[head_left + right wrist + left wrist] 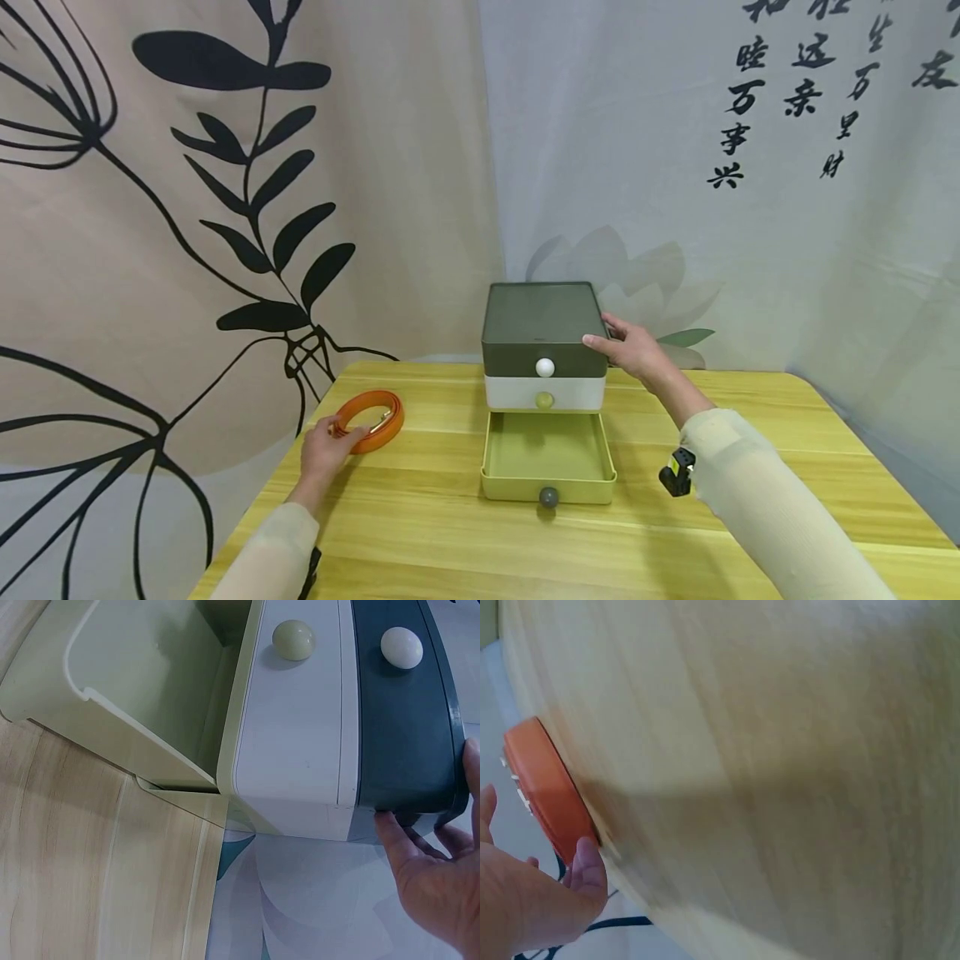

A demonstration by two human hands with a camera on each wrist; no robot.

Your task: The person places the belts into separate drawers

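At the left side of the table lies a coiled orange belt [388, 427] with a metal buckle. My left hand [322, 454] holds the near left part of its coil; the left wrist view shows a fingertip overlapping the lower end of the belt [544, 787]. A small drawer box [543, 312] stands at the back middle, dark green on top, white below. Its bottom yellow-green drawer [549, 487] is pulled out with nothing in it. My right hand [633, 346] rests on the box's top right corner, thumb near the front edge; its fingers [397, 847] lie against the side.
The wooden table [420, 533] reaches back to a curtain [420, 208] printed with plants and writing. Round knobs sit on the drawer fronts, with a grey knob [549, 497] on the pulled-out one. A black wrist device [677, 472] is on the right sleeve.
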